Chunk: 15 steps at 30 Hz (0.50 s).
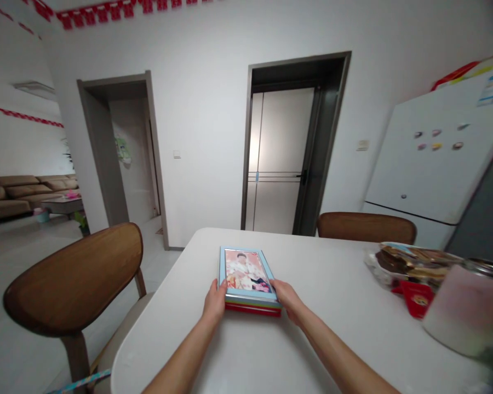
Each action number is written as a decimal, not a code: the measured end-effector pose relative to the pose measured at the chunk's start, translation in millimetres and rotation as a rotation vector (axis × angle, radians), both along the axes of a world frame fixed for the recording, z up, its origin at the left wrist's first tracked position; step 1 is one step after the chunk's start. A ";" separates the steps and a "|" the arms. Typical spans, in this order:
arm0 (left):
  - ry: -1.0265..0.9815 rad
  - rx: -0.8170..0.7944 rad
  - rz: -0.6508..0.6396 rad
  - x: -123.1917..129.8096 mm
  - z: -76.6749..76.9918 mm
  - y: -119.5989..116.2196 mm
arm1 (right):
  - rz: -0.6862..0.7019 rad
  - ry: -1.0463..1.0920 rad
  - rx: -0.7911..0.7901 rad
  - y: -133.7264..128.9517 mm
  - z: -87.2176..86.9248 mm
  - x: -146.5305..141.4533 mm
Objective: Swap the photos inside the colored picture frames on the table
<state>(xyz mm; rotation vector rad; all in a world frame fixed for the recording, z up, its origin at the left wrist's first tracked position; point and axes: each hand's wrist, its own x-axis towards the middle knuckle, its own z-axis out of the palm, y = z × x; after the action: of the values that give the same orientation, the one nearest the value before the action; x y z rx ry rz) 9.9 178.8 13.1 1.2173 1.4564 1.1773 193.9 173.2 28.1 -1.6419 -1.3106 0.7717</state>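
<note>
A stack of flat, framed items point(246, 272) is at the middle of the white table. The top one has a light blue border around a pink picture, and green and red edges show beneath it. My left hand point(216, 300) grips the stack's left side, its thumb near the front corner. On the opposite side, my right hand point(286, 295) holds the right edge near the front corner. The fingers of both hands are partly hidden behind the stack's sides.
The white table point(181, 328) has a brown chair point(78, 279) at its left and another point(365, 227) behind. At the right are a tray of packaged items point(414, 262), a red packet point(417, 298) and a pinkish container point(464, 309).
</note>
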 end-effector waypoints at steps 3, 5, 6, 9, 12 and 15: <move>-0.095 0.051 0.074 -12.6 -0.1 5.5 | -0.008 -0.001 0.038 16.1 2.6 -12.3; -0.152 0.079 0.111 -18.9 0.7 7.2 | -0.033 0.003 0.057 21.7 3.3 -13.1; -0.180 0.094 0.129 -21.5 2.6 7.2 | -0.052 0.004 0.070 22.2 4.1 -12.7; -0.273 0.159 0.156 -24.0 19.1 0.7 | -0.095 0.000 0.139 11.1 13.2 -17.4; -0.382 0.260 0.085 -13.4 52.6 -19.5 | 0.036 0.104 0.272 -17.4 36.9 -38.3; -0.476 0.346 -0.056 5.4 90.9 -48.7 | 0.391 0.574 0.464 -50.2 68.5 -64.0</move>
<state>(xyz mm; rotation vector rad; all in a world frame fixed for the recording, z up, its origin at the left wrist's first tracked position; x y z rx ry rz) 15.2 130.1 104.1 1.0909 0.8847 1.5953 129.9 123.0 96.5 -0.7280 -1.2683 0.9864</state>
